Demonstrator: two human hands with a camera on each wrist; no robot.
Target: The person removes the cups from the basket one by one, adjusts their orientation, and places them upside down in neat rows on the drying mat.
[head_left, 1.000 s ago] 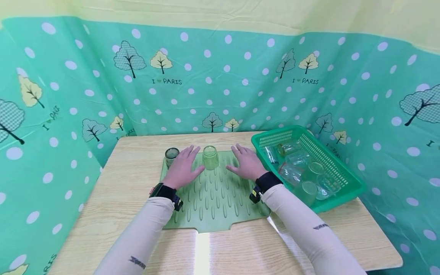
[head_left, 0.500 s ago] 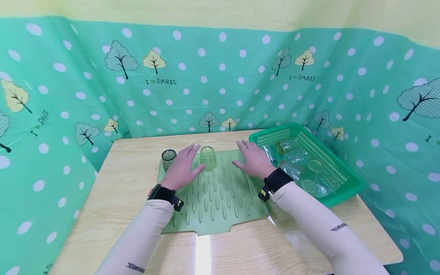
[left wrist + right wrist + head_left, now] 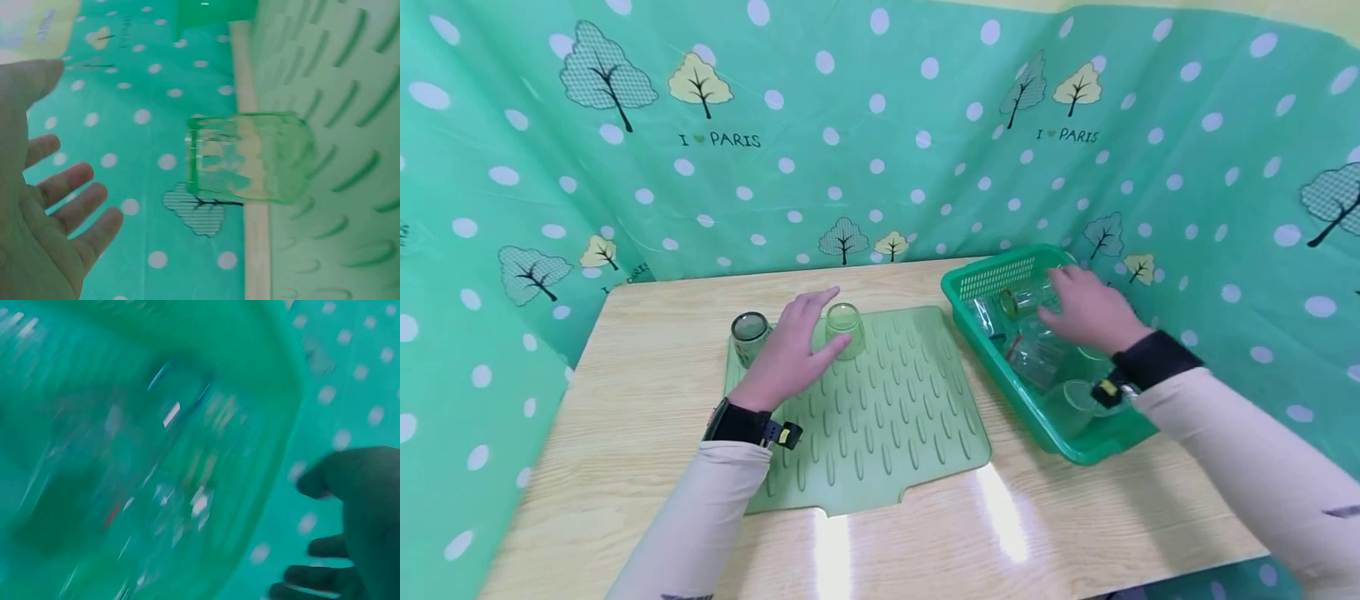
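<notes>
The left hand (image 3: 788, 350) lies flat on the green ridged plastic mat (image 3: 880, 417) on the wooden desk (image 3: 647, 392). Its fingers (image 3: 75, 187) are straight and spread, holding nothing. It sits between an upside-down light green glass cup (image 3: 844, 329) and a darker glass cup (image 3: 749, 336).

The right hand (image 3: 1090, 308) reaches into the green plastic basket (image 3: 1000, 279) of clear glass cups (image 3: 1033, 367), fingers loosely open above them. I cannot tell if it touches one.

The left wrist view shows the light green cup close up. The right wrist view is blurry.

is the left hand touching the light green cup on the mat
Apart. The left wrist view shows a clear strip of backdrop between the left hand and the light green cup, fingers spread and holding nothing.
</notes>
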